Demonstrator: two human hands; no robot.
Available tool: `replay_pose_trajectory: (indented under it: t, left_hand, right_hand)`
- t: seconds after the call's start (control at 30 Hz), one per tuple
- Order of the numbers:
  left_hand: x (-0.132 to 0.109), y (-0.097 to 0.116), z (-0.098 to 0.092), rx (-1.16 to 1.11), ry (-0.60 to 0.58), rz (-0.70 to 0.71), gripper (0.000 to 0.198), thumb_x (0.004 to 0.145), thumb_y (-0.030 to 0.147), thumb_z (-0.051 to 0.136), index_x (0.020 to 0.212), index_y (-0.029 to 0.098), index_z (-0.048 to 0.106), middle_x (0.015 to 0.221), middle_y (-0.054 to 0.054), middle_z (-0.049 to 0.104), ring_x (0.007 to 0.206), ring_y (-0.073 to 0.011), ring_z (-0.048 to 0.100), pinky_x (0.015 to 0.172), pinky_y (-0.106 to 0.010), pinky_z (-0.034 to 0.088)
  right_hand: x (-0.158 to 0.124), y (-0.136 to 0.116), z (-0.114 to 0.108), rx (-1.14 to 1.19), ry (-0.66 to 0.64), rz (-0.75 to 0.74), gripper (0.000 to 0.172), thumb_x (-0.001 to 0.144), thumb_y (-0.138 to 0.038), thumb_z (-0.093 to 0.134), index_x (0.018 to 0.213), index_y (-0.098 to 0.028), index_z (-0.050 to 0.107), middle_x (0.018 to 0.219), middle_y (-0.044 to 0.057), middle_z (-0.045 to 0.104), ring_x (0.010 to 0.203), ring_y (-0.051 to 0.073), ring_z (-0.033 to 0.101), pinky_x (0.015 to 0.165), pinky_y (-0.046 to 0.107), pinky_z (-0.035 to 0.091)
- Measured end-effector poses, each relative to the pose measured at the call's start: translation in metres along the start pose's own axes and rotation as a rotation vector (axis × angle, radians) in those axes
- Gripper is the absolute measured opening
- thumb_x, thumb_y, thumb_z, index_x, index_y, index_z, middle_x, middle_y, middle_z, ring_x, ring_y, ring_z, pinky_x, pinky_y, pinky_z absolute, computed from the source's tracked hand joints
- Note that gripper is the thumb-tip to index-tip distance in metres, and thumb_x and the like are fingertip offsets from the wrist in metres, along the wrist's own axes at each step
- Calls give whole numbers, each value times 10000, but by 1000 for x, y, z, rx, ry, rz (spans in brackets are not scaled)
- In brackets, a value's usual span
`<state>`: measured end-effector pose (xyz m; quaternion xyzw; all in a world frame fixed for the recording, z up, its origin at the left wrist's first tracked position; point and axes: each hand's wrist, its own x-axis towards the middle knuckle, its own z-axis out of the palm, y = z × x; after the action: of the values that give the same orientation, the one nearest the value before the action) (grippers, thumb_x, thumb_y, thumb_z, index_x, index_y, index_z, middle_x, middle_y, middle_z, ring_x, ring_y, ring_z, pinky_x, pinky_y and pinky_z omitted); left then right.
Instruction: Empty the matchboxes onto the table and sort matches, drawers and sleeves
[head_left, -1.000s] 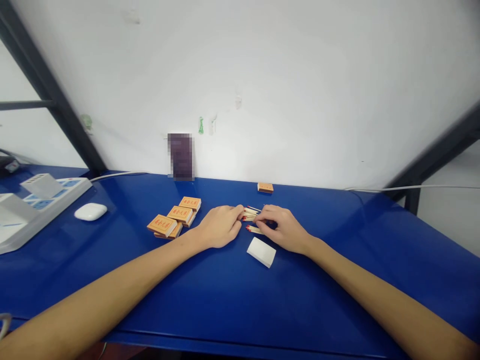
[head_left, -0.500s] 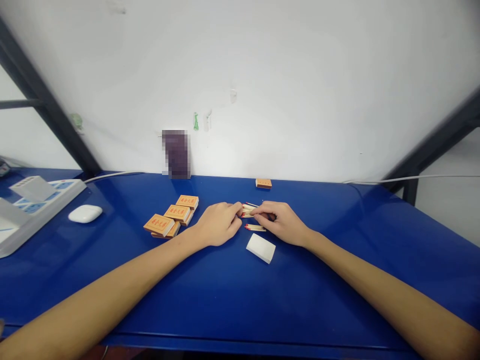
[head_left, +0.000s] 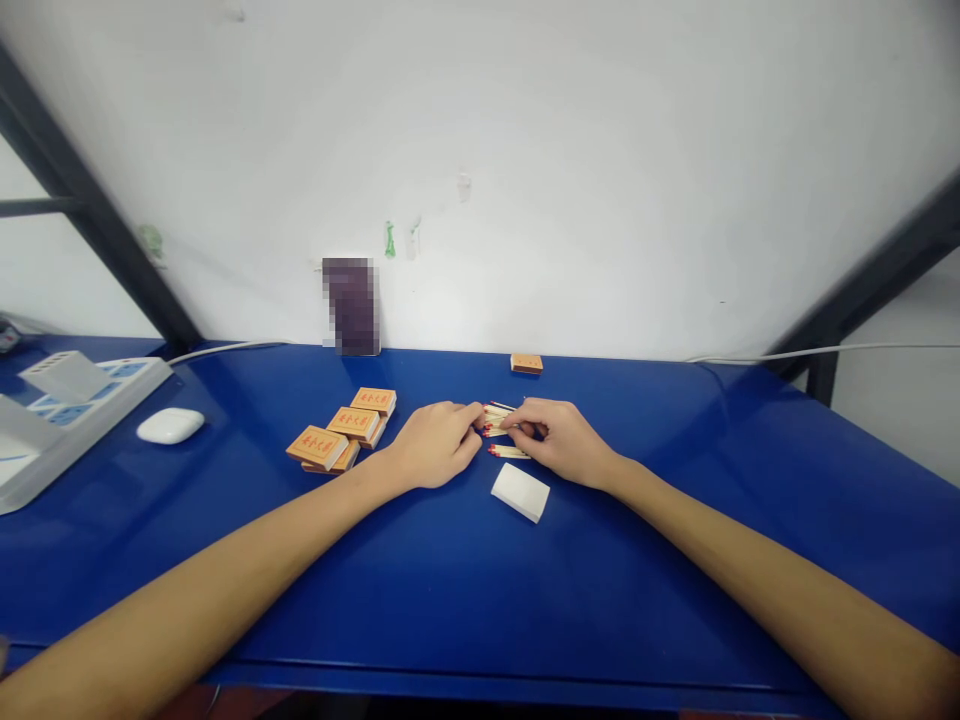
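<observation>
Both hands rest on a blue table (head_left: 450,590) with a small pile of red-tipped matches (head_left: 501,432) between them. My left hand (head_left: 435,445) lies curled, its fingertips pinched at the left end of the matches. My right hand (head_left: 562,440) is curled too, its thumb and fingers pinching matches from the right. A white inner matchbox tray (head_left: 520,492) lies just in front of the right hand. Several orange matchboxes (head_left: 343,430) lie stacked to the left of my left hand.
One orange matchbox (head_left: 526,363) lies near the wall. A white earbud case (head_left: 170,425) and a white power strip (head_left: 67,410) sit at the far left. A blurred dark object (head_left: 351,306) leans on the white wall. Dark frame bars slant at both sides.
Both hands stay at the matches with small finger shifts. The view has tilted slightly, so everything sits a little higher and further left in the picture.
</observation>
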<state>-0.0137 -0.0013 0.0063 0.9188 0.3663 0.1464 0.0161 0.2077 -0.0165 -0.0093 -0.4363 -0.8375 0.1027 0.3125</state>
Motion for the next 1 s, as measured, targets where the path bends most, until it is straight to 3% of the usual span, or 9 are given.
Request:
replay_pose_trajectory:
  t: [1.0]
  left_hand:
    - [0,-1,0,-31,-11,21,263,925,200,385,1098,194,583,932,-56,684,878,-233,647,781,-362,491]
  right_hand:
    - [1,-3,-2,30,-26,48,165,833,-174,576,901,-189,726,664,-18,569,557,106,451,566,248,359]
